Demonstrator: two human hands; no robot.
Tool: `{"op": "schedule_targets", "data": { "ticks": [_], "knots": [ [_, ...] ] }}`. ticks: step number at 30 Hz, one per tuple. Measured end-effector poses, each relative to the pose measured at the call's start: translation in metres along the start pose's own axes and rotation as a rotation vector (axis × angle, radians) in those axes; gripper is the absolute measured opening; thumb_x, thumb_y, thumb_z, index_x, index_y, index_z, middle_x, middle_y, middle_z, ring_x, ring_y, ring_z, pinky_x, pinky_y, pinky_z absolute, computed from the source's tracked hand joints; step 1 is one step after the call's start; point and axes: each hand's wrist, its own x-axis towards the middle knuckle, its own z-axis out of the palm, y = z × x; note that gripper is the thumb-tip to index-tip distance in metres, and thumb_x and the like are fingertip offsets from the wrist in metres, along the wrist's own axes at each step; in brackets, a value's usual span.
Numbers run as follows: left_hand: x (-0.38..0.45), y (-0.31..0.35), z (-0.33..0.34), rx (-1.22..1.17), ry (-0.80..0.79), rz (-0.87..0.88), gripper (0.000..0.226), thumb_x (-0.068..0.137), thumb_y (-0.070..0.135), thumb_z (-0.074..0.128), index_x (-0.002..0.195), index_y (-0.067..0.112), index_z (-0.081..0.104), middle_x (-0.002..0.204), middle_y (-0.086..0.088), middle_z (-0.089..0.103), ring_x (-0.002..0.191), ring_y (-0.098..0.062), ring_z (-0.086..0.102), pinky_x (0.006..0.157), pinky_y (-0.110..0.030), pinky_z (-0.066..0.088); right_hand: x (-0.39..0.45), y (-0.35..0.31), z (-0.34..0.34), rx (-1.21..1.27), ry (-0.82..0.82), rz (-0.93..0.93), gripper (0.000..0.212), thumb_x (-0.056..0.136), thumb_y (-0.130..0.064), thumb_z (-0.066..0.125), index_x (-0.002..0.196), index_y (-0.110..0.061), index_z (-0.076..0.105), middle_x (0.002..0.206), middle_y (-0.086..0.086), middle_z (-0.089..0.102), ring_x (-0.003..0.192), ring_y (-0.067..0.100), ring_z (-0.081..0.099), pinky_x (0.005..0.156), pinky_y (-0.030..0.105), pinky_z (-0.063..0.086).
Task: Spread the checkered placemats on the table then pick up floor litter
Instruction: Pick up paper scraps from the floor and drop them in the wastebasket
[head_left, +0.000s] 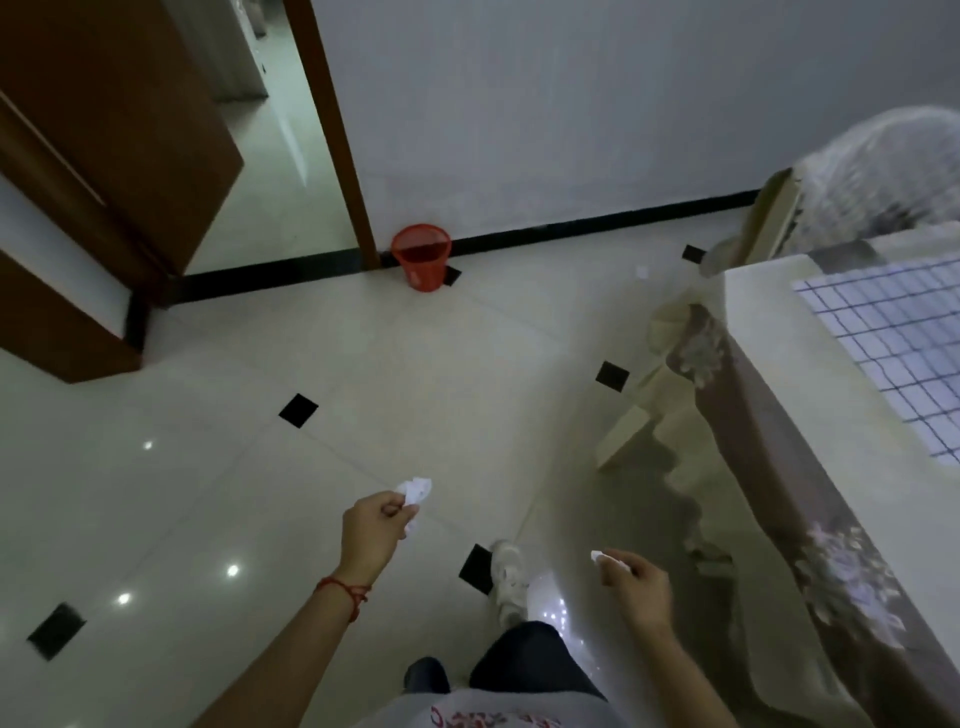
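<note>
You stood on the shiny tiled floor (363, 374) with a bit of litter in each hand. Your left hand (371, 530) was curled around a crumpled white paper wad (415, 491), which stuck out past your fingers toward the wall. Your right hand (636, 584) pinched a small white paper scrap (600, 557) at the tips of your fingers, with the scrap poking out to the left. Both pieces looked very light and soft, so I think a gentle squeeze was enough; a loose pinch could let them flutter away. The wad was a rough ball with no real long side. The scrap was too small to tell which way its long side ran. One more tiny white scrap (642, 272) lay on the floor far ahead, near the table leg (636, 415). I think it would need a fingertip pinch at its edge, since it lay flat. The checkered placemat (893, 353) was already spread flat on the table (753, 312) at your right, with its lines running along the table edges. A red mesh bin (421, 262) stood upright by the wall, just beside the door frame (337, 135).
</note>
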Motion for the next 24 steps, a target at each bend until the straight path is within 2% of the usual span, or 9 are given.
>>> {"op": "schedule_targets", "data": {
  "ticks": [4,9,11,13,16,19,20,22,24],
  "knots": [
    [0.067,0.047,0.002,-0.007,0.079,0.047,0.033,0.077,0.006,0.069,0.051,0.021,0.055,0.045,0.023,0.060,0.048,-0.005,0.055,0.057,-0.023,0.047,0.068,-0.038,0.012,-0.057,-0.060,0.007,0.018,0.077,-0.018,0.071,0.064,-0.007,0.067,0.062,0.007,0.063,0.065,0.019,0.057,0.068,0.031,0.047],
    [0.125,0.090,0.001,-0.107,0.108,-0.009,0.027,0.077,0.011,0.068,0.053,0.017,0.059,0.048,0.021,0.061,0.048,0.003,0.056,0.056,-0.018,0.046,0.140,-0.119,0.029,-0.122,-0.128,-0.088,0.029,0.078,-0.014,0.070,0.057,0.001,0.056,0.058,0.008,0.049,0.060,0.017,0.044,0.047,0.013,0.035],
    [0.139,0.091,-0.002,-0.107,0.115,-0.051,0.025,0.073,0.023,0.068,0.057,0.005,0.063,0.051,0.011,0.063,0.051,-0.002,0.056,0.058,-0.017,0.044,0.166,-0.150,0.042,-0.138,-0.146,-0.109,0.024,0.078,-0.013,0.069,0.064,0.005,0.062,0.058,0.009,0.051,0.060,0.017,0.047,0.050,0.014,0.036],
    [0.156,0.081,-0.008,-0.108,0.141,-0.094,0.027,0.076,0.017,0.069,0.062,-0.005,0.063,0.056,0.004,0.061,0.054,-0.008,0.057,0.056,-0.014,0.043,0.192,-0.182,0.060,-0.132,-0.162,-0.108,0.014,0.079,-0.011,0.069,0.075,0.002,0.068,0.057,0.007,0.053,0.058,0.015,0.048,0.049,0.011,0.038],
    [0.195,0.066,-0.023,-0.086,0.184,-0.175,0.025,0.080,0.008,0.067,0.057,0.001,0.057,0.055,-0.001,0.058,0.056,-0.014,0.058,0.051,-0.016,0.041,0.233,-0.232,0.092,-0.085,-0.182,-0.134,0.005,0.080,-0.005,0.067,0.080,-0.001,0.068,0.056,0.005,0.052,0.056,0.014,0.046,0.044,0.006,0.037],
    [0.250,0.062,-0.041,-0.132,0.172,-0.237,0.024,0.081,0.005,0.065,0.058,0.011,0.063,0.054,0.023,0.066,0.062,-0.001,0.062,0.060,-0.009,0.047,0.275,-0.280,0.128,-0.065,-0.179,-0.152,0.004,0.080,-0.003,0.067,0.083,-0.001,0.067,0.063,0.010,0.056,0.060,0.018,0.050,0.050,0.012,0.042],
    [0.271,0.064,-0.047,-0.133,0.175,-0.243,0.024,0.082,0.006,0.065,0.059,0.013,0.063,0.053,0.027,0.064,0.064,-0.005,0.061,0.063,-0.012,0.049,0.289,-0.296,0.141,-0.064,-0.174,-0.149,0.006,0.080,-0.004,0.067,0.085,-0.001,0.067,0.065,0.012,0.057,0.060,0.018,0.052,0.052,0.015,0.044],
    [0.315,0.077,-0.058,-0.120,0.170,-0.239,0.024,0.082,0.007,0.065,0.059,0.014,0.061,0.049,0.022,0.063,0.066,-0.016,0.059,0.066,-0.021,0.050,0.315,-0.325,0.166,-0.056,-0.168,-0.134,0.008,0.080,-0.005,0.067,0.086,-0.001,0.067,0.068,0.013,0.059,0.061,0.019,0.054,0.055,0.020,0.045],
    [0.362,0.097,-0.070,-0.100,0.169,-0.229,0.028,0.082,0.006,0.064,0.056,0.013,0.060,0.046,0.018,0.058,0.065,-0.017,0.058,0.064,-0.019,0.048,0.339,-0.351,0.187,-0.059,-0.160,-0.117,0.010,0.080,-0.008,0.067,0.088,-0.002,0.067,0.069,0.013,0.062,0.065,0.022,0.057,0.064,0.028,0.047]
  ]
}}
